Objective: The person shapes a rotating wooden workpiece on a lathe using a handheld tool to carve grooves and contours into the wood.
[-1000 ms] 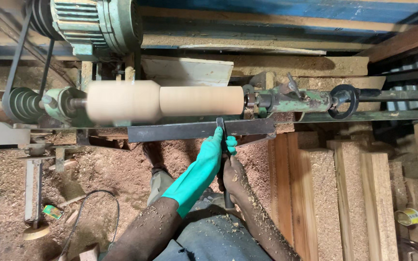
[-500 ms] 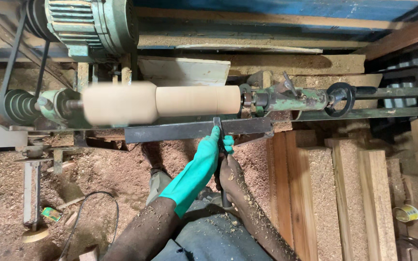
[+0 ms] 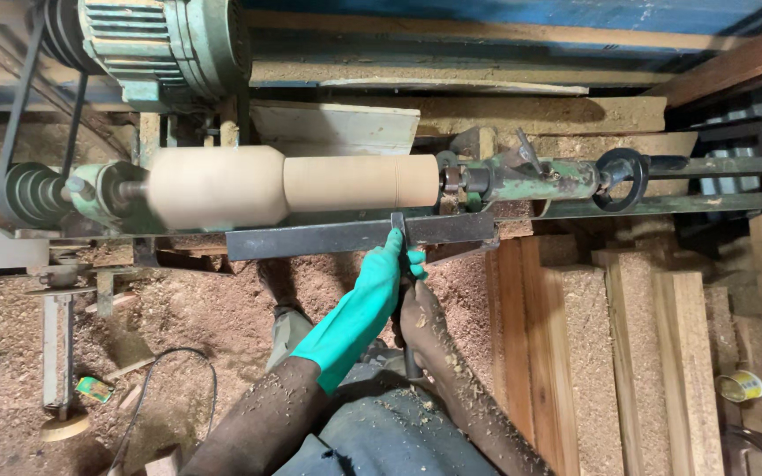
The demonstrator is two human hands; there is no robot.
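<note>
Wooden workpiece (image 3: 293, 183) mounted level on the lathe, running left to right: thick section at left, narrower cylinder at right. Its surface looks blurred. Right end meets the green tailstock (image 3: 531, 179); left end runs to the stepped pulley (image 3: 28, 194), with a belt up to the green motor (image 3: 165, 40) at far left.

Dark metal tool rest (image 3: 359, 236) lies just near of the workpiece, parallel to it.

Left hand (image 3: 372, 291), in a green glove, has its grip clenched around the front of the turning tool (image 3: 401, 264), right at the tool rest. Tool tip sits on the rest below the right end of the workpiece; contact with the wood cannot be told.

Right hand (image 3: 421, 322), bare and dusted with sawdust, grip clenched on the tool's handle just near of the left hand.

Sawdust (image 3: 196, 308) covers the floor below. Stacked boards (image 3: 610, 353) stand at right.
</note>
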